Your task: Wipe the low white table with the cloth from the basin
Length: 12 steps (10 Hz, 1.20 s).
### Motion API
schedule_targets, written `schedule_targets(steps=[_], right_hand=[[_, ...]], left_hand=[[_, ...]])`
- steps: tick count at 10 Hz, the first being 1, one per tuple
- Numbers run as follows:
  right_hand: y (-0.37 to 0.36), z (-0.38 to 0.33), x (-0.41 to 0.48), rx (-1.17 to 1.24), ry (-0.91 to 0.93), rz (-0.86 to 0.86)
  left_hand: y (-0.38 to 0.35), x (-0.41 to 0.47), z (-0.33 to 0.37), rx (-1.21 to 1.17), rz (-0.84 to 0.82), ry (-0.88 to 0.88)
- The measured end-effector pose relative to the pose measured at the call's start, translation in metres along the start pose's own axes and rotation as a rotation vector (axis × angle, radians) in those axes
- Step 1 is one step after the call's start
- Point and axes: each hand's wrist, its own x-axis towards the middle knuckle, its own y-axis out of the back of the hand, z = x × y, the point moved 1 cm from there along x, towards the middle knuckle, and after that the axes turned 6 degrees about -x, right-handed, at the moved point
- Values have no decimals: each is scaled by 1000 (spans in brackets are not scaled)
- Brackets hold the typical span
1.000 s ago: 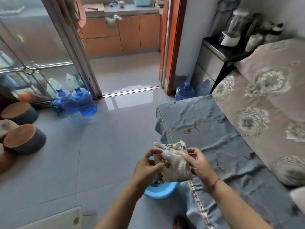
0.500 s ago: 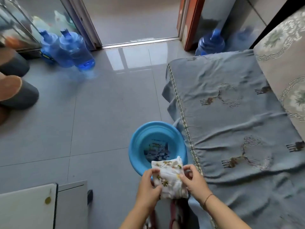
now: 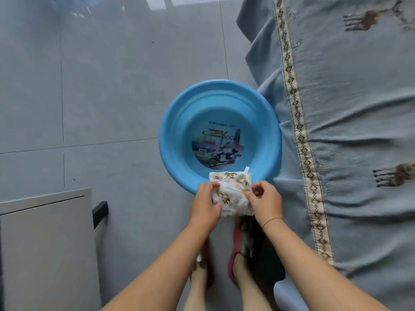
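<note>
Cloth: a small white fabric cloth with a yellow-brown print (image 3: 231, 194), folded into a pad. I hold it between both my hands, clear of the floor.
Left hand (image 3: 205, 203): my fingers are curled round the cloth's left edge, with my thumb lying on its upper face.
Right hand (image 3: 265, 202): fingertips and thumb pinch the cloth's right edge. A thin cord sits round this wrist.
Basin: a round blue plastic basin (image 3: 179, 122) with a picture printed on its bottom. It stands on the grey tiled floor (image 3: 101, 97) just beyond my hands, and the cloth's far edge overlaps its near rim in the view.
Table: the low white table (image 3: 45, 254) with a flat top lies left of my left hand and nearer to me, well apart from the cloth.
Cover: a grey-blue fabric cover with a patterned braid (image 3: 348, 131) lies right of my right hand, and its hanging edge meets the basin's right rim.
Feet: my red slippers (image 3: 235, 243) show below my hands.
</note>
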Motion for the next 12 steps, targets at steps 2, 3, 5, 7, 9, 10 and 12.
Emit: schedule_targets(steps=[2, 3, 5, 7, 9, 10, 12], right_hand=[[-12, 10, 6, -33, 72, 59], [-11, 11, 5, -101, 118, 112], [-10, 20, -4, -594, 623, 97], [-14, 33, 11, -786, 750, 31], [-25, 29, 24, -702, 802, 207], [-25, 21, 23, -722, 789, 170], [-5, 17, 7, -975, 610, -198]], left_hand=[[-4, 8, -18, 325, 31, -82], [-9, 10, -17, 567, 143, -169], [-19, 17, -26, 743, 10, -341], [-18, 26, -42, 723, 21, -435], [-19, 30, -44, 687, 125, -538], [-18, 30, -39, 725, 84, -505], [2, 16, -29, 906, -59, -282]])
